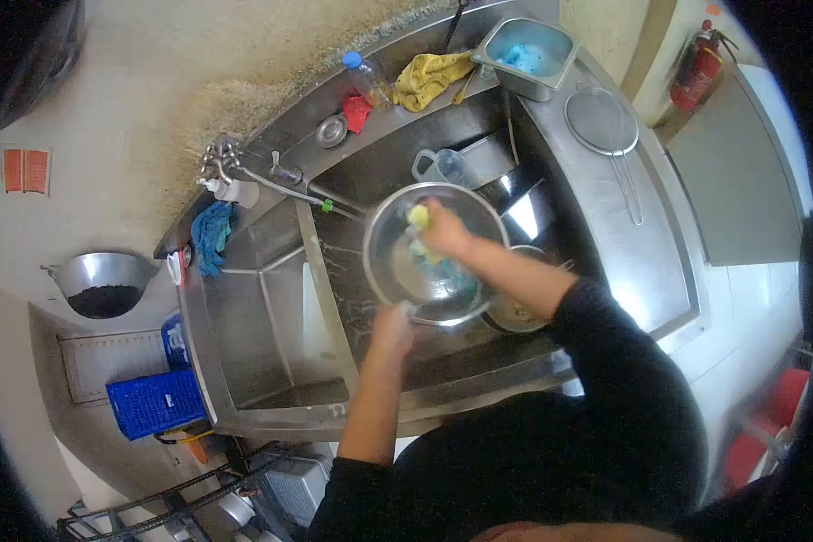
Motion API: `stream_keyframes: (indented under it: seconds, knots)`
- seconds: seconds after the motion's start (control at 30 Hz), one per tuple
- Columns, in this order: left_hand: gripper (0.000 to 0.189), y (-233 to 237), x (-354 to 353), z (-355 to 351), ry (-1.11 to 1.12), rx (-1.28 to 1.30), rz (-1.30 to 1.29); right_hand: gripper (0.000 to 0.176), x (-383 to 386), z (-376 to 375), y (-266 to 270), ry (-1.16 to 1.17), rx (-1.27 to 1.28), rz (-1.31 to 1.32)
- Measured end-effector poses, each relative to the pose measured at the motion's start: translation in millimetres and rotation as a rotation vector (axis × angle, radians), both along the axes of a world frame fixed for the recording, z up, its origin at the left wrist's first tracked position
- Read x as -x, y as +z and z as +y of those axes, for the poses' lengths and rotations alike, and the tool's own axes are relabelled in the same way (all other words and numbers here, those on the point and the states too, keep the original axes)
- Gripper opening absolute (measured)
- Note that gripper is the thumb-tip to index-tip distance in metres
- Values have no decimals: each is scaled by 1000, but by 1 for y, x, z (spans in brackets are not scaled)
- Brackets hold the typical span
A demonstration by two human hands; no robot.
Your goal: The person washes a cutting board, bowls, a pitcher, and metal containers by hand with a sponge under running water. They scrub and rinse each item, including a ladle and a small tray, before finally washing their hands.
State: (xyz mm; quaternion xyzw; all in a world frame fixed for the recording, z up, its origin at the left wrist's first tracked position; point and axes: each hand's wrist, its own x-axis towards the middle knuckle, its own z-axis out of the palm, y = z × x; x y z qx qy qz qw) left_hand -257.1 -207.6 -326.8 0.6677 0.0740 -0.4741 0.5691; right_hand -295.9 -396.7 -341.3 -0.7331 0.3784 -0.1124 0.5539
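Observation:
A round steel bowl is held tilted over the right basin of a steel sink. My left hand grips the bowl's near rim. My right hand is inside the bowl, closed on a yellow-green sponge pressed against the inner wall. Another steel pan lies in the basin under my right forearm.
A tap reaches over the sink's divider. A plastic jug stands in the basin's far end. On the counter lie a mesh strainer, a steel tub, a yellow cloth and a bottle. The left basin holds nothing.

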Motion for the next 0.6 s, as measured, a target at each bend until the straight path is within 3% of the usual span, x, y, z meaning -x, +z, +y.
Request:
stream_keyframes:
  seconds: [0.07,0.13,0.17,0.2,0.23,0.37,0.43,0.47,0.5,0.53,0.57,0.6]
  knots:
    - [48,10,10,-8,-106,-44,-3,32,-9,42,-8,-33,-26,-161]
    - [46,2,-5,4,-62,-25,-7,30,-1,76,-18,323,222,-378]
    - [44,0,-13,14,-17,-24,-3,30,6,77,-19,327,226,-375]
    - [46,23,-13,17,-149,138,-26,30,16,73,-20,587,204,-334]
    - [46,14,-16,24,-153,135,-24,29,22,73,-21,842,172,-287]
    - [51,-6,8,24,-175,37,22,28,-1,68,-5,633,236,-214]
    - [52,-16,21,22,-20,104,135,29,-23,50,9,-68,-61,-70]
    - [54,7,27,11,37,133,138,29,-21,52,6,-63,-65,-71]
    - [54,9,21,11,40,128,133,30,-16,56,-2,129,46,-120]
    - [54,12,11,12,5,2,42,31,-13,59,-9,315,163,-169]
    - [54,15,1,10,-29,-118,-50,31,-10,67,-17,313,170,-173]
    - [49,17,-4,14,20,146,18,30,-3,81,-23,449,294,-265]
